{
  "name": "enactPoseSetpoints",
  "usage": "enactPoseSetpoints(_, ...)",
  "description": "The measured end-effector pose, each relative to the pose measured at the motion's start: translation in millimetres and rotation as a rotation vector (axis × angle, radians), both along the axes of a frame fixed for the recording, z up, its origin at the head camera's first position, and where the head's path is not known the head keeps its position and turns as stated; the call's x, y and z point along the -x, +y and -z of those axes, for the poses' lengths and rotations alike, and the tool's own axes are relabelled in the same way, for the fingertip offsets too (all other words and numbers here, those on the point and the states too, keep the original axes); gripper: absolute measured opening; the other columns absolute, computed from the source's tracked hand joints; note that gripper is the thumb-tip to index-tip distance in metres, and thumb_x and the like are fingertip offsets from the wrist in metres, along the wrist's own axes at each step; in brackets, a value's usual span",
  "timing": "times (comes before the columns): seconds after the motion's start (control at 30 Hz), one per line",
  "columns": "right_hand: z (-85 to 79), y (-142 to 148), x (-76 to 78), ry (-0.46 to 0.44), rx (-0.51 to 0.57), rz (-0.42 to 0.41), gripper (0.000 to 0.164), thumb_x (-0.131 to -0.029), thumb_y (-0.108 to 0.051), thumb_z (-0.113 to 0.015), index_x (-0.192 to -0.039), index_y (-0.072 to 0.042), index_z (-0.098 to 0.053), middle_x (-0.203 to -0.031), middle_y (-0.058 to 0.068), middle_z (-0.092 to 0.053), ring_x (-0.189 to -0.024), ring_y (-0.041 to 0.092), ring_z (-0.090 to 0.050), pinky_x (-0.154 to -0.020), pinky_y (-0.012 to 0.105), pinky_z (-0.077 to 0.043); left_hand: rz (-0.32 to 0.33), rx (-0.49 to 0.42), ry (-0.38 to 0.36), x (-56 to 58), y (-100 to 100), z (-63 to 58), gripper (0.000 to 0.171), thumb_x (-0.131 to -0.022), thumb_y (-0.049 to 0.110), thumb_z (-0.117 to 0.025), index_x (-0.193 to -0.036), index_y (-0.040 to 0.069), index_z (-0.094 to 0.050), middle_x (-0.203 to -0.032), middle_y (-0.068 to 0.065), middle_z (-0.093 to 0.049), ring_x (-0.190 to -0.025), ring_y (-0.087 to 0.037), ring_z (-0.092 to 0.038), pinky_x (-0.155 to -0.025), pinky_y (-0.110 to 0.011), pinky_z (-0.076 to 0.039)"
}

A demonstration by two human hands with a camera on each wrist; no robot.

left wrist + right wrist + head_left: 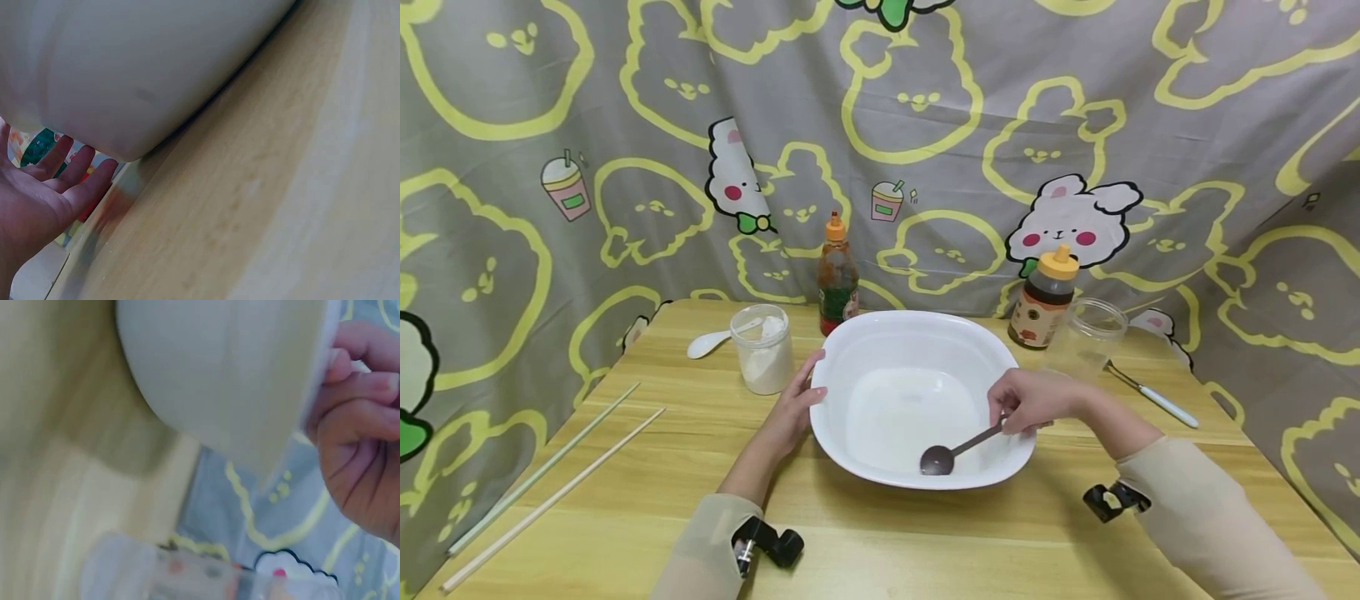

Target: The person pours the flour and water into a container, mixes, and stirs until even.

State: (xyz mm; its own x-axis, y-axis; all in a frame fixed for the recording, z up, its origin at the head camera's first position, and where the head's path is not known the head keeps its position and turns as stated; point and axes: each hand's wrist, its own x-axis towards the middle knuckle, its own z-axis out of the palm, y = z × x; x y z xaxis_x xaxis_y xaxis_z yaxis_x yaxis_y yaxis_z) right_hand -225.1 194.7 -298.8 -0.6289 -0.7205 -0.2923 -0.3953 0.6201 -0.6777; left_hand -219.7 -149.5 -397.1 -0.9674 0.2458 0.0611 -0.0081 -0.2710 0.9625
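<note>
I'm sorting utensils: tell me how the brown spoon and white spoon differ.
The right hand holds the brown spoon; no hand touches the white spoon. The brown spoon's bowl is inside the basin; the white spoon's is outside, by the jar. The brown spoon is dark, the white spoon pale. Both have slim handles.

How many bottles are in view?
2: the green-labelled bottle, behind the basin at left, and the dark-filled bottle, beside a jar at right. No others show.

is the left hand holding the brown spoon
No, the right hand holds the brown spoon, while the left hand holds the white basin by its rim.
</note>
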Motion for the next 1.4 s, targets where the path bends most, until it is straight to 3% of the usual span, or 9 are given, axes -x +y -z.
enactPoseSetpoints(0.23,-14.7,13,9.0,0.107,-0.056,0.101,0.010,-0.071,0.005,-0.055,-0.075,-0.003,-0.059,-0.053,0.001,-0.050,-0.041,0.010,-0.039,-0.036,0.020,-0.031,0.025,0.036,0.024,-10.8,2,-14.2,0.062,-0.083,0.009,-0.040,-0.139,0.017,-0.015,-0.132,-0.023,-0.022,-0.111,-0.041,-0.031,-0.076,-0.032,-0.044)
enactPoseSetpoints(0.4,-3.1,11,23.7,0.167,-0.028,0.209,0.007,-0.075,0.000,-0.057,-0.081,-0.002,-0.060,-0.055,0.003,-0.050,-0.042,0.013,-0.040,-0.039,0.024,-0.035,0.025,0.051,0.022,-11.8,3,-15.8,0.062,-0.083,0.010,-0.041,-0.138,0.017,-0.015,-0.132,-0.023,-0.022,-0.112,-0.041,-0.031,-0.077,-0.033,-0.043)
enactPoseSetpoints(0.57,12.6,-5,36.2,0.106,0.038,0.301,0.008,-0.078,-0.005,-0.058,-0.085,-0.001,-0.059,-0.058,0.005,-0.053,-0.046,0.014,-0.042,-0.042,0.026,-0.036,0.025,0.043,0.016,-10.3,3,-14.0,0.061,-0.083,0.009,-0.041,-0.138,0.017,-0.016,-0.132,-0.023,-0.023,-0.112,-0.041,-0.031,-0.078,-0.034,-0.043)
enactPoseSetpoints(0.77,21.6,-33,39.2,0.058,0.109,0.237,0.010,-0.078,-0.001,-0.057,-0.088,0.002,-0.058,-0.058,0.007,-0.055,-0.045,0.012,-0.045,-0.042,0.025,-0.040,0.013,0.006,0.003,-3.2,0,-3.9,0.059,-0.083,0.008,-0.042,-0.137,0.019,-0.020,-0.131,-0.021,-0.025,-0.110,-0.039,-0.034,-0.077,-0.034,-0.044)
enactPoseSetpoints(1.0,22.8,-50,24.6,-0.020,0.130,0.109,0.011,-0.077,0.000,-0.058,-0.088,0.001,-0.059,-0.056,0.006,-0.055,-0.041,0.011,-0.042,-0.040,0.023,-0.037,-0.002,0.003,0.031,1.4,0,3.5,0.059,-0.083,0.011,-0.046,-0.136,0.021,-0.024,-0.132,-0.017,-0.026,-0.110,-0.036,-0.036,-0.077,-0.034,-0.044)
enactPoseSetpoints(1.17,18.4,-39,11.0,-0.056,0.108,0.026,0.008,-0.076,0.000,-0.058,-0.084,-0.003,-0.060,-0.054,0.005,-0.054,-0.039,0.010,-0.040,-0.038,0.020,-0.035,-0.006,0.006,0.038,1.8,-1,4.4,0.058,-0.082,0.012,-0.046,-0.135,0.022,-0.026,-0.130,-0.018,-0.028,-0.109,-0.038,-0.036,-0.077,-0.035,-0.044)
enactPoseSetpoints(1.4,2.6,-3,4.1,-0.120,0.064,0.032,0.008,-0.073,0.004,-0.057,-0.080,0.001,-0.059,-0.053,0.003,-0.049,-0.039,0.009,-0.039,-0.037,0.018,-0.032,-0.009,0.017,0.033,1.8,-1,5.7,0.058,-0.082,0.013,-0.047,-0.135,0.022,-0.025,-0.130,-0.019,-0.029,-0.108,-0.037,-0.038,-0.076,-0.036,-0.044)
